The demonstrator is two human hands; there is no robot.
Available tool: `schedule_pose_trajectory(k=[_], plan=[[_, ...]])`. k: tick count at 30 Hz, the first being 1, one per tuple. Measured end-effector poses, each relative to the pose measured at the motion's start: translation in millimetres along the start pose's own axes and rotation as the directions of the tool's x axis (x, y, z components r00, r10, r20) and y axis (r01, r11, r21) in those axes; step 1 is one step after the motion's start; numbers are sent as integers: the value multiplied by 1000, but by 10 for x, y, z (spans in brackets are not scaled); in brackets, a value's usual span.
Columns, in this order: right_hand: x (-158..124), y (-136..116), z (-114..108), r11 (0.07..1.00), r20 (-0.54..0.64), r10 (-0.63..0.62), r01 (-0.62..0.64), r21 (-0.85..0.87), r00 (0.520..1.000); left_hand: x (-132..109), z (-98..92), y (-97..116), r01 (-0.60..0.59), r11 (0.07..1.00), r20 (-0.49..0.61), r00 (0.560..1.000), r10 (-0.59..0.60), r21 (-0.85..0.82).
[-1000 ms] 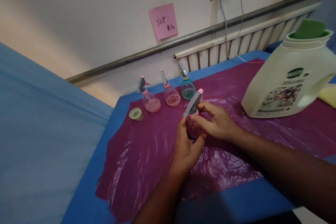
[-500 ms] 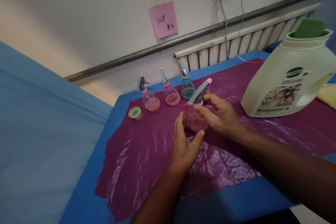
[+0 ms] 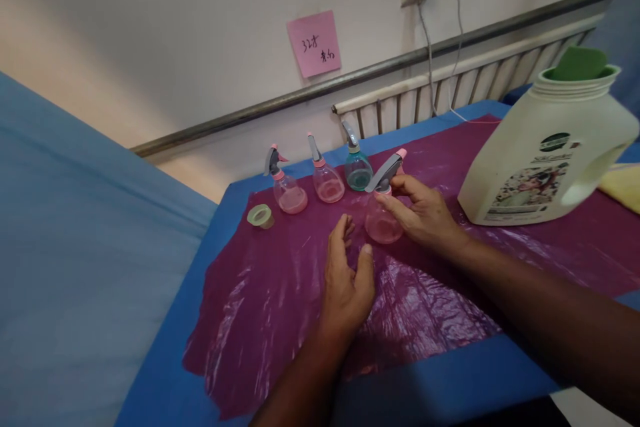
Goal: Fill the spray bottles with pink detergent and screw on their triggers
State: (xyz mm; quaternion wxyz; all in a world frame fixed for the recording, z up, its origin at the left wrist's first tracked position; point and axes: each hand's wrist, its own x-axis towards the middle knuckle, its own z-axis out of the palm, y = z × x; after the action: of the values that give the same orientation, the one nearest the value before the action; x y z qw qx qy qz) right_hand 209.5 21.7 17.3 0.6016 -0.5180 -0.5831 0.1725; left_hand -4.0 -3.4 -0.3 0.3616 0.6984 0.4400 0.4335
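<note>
Between the thumb and fingers of my right hand [image 3: 425, 213] is the neck of a pink spray bottle [image 3: 384, 223] with a grey and pink trigger head. The bottle stands upright or nearly so; I cannot tell whether its base touches the plastic sheet. My left hand [image 3: 347, 273] is just left of it, fingers and thumb apart, holding nothing. Behind them stand two more pink spray bottles, the left one [image 3: 291, 199] and the middle one [image 3: 329, 185], and a teal spray bottle [image 3: 359, 172]. A small pale green cup [image 3: 261, 215] sits at the left.
A large cream jug [image 3: 530, 153] with a green piece [image 3: 580, 64] in its mouth stands at the right, a yellow cloth [image 3: 623, 185] beside it. Purple plastic sheet [image 3: 280, 320] covers much of the blue table [image 3: 450, 373]. A blue curtain [image 3: 75, 247] hangs at left.
My left hand has drawn away from the pink spray bottle, leaving a gap. My right hand still grips its neck, and the bottle has shifted slightly right.
</note>
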Motion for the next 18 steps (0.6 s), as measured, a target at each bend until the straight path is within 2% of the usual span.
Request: schedule_pose_trajectory(k=[4, 8, 13, 18], plan=[[-33, 42, 4, 999, 56, -37, 39, -29, 998, 1, -23, 34, 0, 999, -7, 1000, 0, -41], [-50, 66, -18, 994, 101, -76, 84, -75, 992, 16, -56, 60, 21, 986, -38, 999, -27, -168], [-77, 141, 0, 992, 145, -68, 82, -91, 987, 124, -188, 20, 118, 925, -104, 981, -166, -362], [-150, 195, 89, 992, 112, -93, 101, -72, 989, 259, -413, 28, 167, 827, -169, 939, -299, -536]])
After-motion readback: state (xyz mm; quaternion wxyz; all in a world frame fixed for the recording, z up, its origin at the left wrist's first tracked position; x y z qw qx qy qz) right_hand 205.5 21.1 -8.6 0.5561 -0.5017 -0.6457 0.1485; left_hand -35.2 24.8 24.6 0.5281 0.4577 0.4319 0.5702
